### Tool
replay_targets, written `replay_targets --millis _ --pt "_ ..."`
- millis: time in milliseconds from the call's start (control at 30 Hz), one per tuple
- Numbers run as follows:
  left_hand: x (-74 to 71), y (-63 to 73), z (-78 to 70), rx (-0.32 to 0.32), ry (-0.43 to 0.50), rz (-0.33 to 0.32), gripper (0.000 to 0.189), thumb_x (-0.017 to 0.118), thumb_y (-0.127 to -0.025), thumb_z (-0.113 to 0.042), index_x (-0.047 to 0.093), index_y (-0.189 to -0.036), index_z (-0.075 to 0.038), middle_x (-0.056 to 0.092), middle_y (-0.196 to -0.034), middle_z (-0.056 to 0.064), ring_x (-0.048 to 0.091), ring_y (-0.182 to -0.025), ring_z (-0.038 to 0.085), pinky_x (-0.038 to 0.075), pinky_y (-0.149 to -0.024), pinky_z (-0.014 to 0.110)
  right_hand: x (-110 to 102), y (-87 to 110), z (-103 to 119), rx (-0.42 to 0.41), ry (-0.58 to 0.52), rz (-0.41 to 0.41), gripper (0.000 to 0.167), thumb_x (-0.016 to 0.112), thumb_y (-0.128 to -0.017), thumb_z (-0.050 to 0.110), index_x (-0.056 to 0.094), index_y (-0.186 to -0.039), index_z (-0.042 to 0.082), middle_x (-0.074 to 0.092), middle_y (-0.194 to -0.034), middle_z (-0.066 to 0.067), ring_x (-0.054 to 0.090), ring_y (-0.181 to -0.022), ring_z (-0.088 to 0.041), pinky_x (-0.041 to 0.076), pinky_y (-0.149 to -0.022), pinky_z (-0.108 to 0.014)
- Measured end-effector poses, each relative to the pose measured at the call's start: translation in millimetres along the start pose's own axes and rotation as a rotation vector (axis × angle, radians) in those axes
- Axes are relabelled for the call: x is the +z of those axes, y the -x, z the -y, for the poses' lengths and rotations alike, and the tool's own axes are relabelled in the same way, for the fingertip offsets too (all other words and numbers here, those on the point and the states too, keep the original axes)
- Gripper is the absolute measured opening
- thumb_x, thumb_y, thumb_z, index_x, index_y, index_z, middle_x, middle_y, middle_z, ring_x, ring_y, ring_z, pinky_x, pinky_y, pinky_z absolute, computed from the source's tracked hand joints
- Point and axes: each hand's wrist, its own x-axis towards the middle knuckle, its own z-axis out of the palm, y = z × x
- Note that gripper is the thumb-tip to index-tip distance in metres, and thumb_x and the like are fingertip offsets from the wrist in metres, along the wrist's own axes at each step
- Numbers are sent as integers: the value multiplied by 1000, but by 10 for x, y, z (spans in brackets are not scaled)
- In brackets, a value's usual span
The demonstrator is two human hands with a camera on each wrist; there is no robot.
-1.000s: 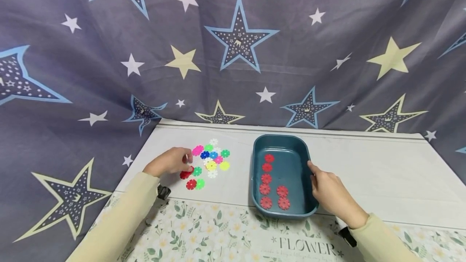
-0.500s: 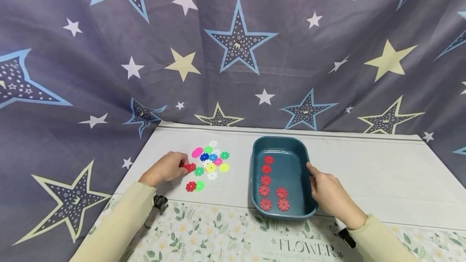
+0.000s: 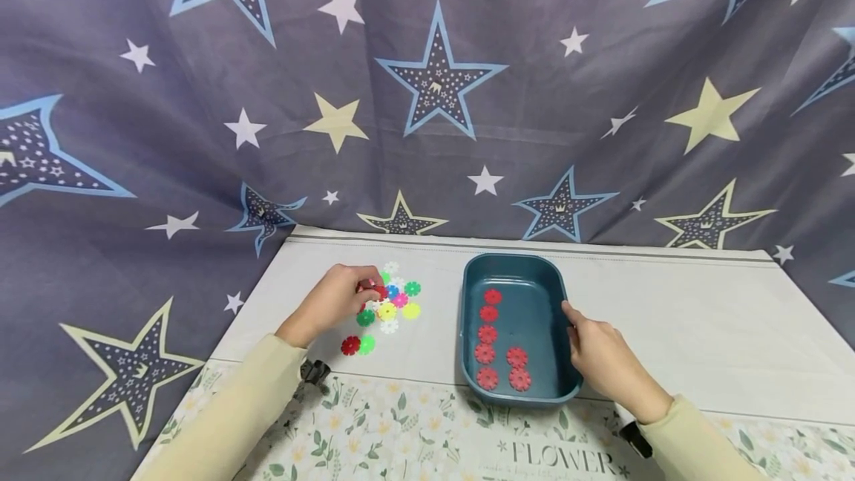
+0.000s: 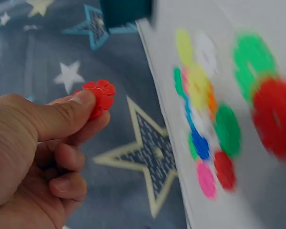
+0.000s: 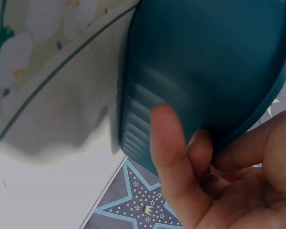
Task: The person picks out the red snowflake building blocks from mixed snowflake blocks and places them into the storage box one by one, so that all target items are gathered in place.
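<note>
My left hand (image 3: 337, 299) pinches a red flower-shaped plastic disc (image 4: 104, 95) between thumb and finger, held above the table. Under and beside that hand lies a loose group of similar discs: a yellow disc (image 3: 411, 311), a dark green disc (image 3: 365, 318), and white, pink and blue ones, some hidden by the hand. Nearer the front, a red disc (image 3: 350, 346) touches a light green disc (image 3: 367, 345). My right hand (image 3: 604, 358) grips the right rim of a dark teal plastic tray (image 3: 534, 303). Several red discs (image 3: 487, 334) lie inside it, mostly along its left side.
A white cloth (image 3: 675, 325) covers the table, with a floral mat (image 3: 401, 421) along the front edge. Behind and to the left hangs a grey-purple star-patterned curtain (image 3: 414, 162).
My left hand took hold of the red disc at the left of the group, then lifted it and moved right over the other discs. The right hand and tray stay in place.
</note>
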Motion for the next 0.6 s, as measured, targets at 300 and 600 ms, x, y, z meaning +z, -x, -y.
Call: replay_targets --millis 300,600 --pt "164 -328 -476 228 98 -26 11 75 -81 -8 71 -88 -17 67 -81 -9 59 -69 1 47 -59 21 7 3 -14 13 5 0 41 57 -87 -3 51 -126 -14 63 -102 -30 59 -64 -22 45 -56 -38" --pt "459 -609 -922 401 127 79 9 73 -83 -10 72 -91 -15 68 -86 -8 57 -76 -2 46 -68 16 -2 2 -1 2 3 -14 40 57 -87 -3 52 -125 -14 63 -101 -30 63 -73 -31 49 -61 -43"
